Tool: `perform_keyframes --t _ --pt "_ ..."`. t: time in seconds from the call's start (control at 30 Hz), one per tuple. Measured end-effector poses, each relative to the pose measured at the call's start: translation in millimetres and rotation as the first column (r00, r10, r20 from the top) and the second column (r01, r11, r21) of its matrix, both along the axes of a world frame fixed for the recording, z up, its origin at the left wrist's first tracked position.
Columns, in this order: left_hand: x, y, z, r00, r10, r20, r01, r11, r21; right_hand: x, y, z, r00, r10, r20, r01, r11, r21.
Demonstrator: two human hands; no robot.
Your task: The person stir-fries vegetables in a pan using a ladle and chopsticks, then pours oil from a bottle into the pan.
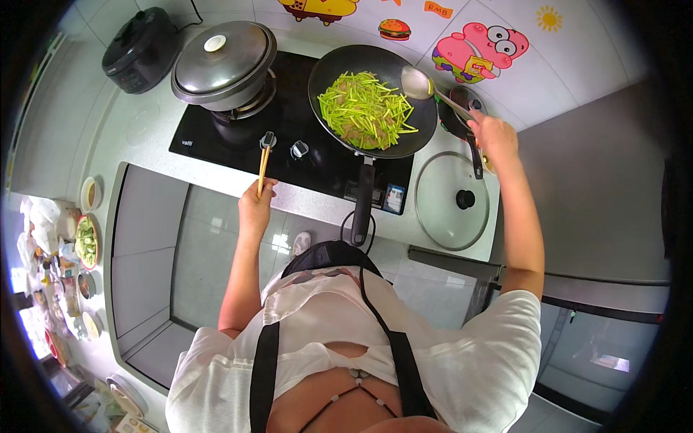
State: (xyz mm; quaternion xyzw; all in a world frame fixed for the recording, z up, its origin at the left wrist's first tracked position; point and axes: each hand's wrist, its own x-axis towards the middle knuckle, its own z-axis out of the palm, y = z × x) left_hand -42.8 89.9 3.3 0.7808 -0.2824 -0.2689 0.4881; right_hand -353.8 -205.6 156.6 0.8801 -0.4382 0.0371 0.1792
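Observation:
A black wok [421, 133] sits on the right side of the stove, filled with chopped green stems and bits of brown meat [364, 108]. My right hand [494, 135] grips the handle of a metal ladle [417, 84]; its bowl is at the wok's upper right rim, with a green scrap on its edge. In my left hand [255, 204] is a pair of wooden chopsticks [263, 170], their tips pointing up by a stove knob [268, 141]. The wok's long black handle [363, 202] points toward my body, and neither hand touches it.
A lidded metal pot [225, 61] stands on the left burner, with a black rice cooker [141, 49] beyond it. A glass lid [449, 209] lies on the counter at right, near a small black pan [455, 119]. Plates and bowls, one of cut greens [86, 242], line the left counter.

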Motion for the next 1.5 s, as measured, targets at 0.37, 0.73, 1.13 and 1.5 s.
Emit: perform_keyframes --t 0.37,0.73,1.13,1.5 --pt "-0.5 6.6 -11.9 1.000 0.010 -0.007 -0.010 0.999 0.031 -23.2 -34.5 6.7 0.888 -0.452 -0.087 0.139 0.084 0.987" --pt "1.2 -2.3 -9.1 0.999 -0.005 0.033 0.004 1.000 0.013 7.8 23.6 -78.4 0.623 -0.750 0.222 -0.167 0.149 0.975" --pt "2.7 -8.6 -10.2 1.000 0.008 0.015 -0.007 0.999 -0.032 1.3 6.7 9.9 0.791 -0.555 0.256 0.005 0.425 0.905" --pt "8.7 2.8 -10.9 0.999 0.042 0.014 -0.042 0.999 0.012 -11.0 -14.6 -23.7 0.941 -0.238 0.240 0.115 0.893 0.434"
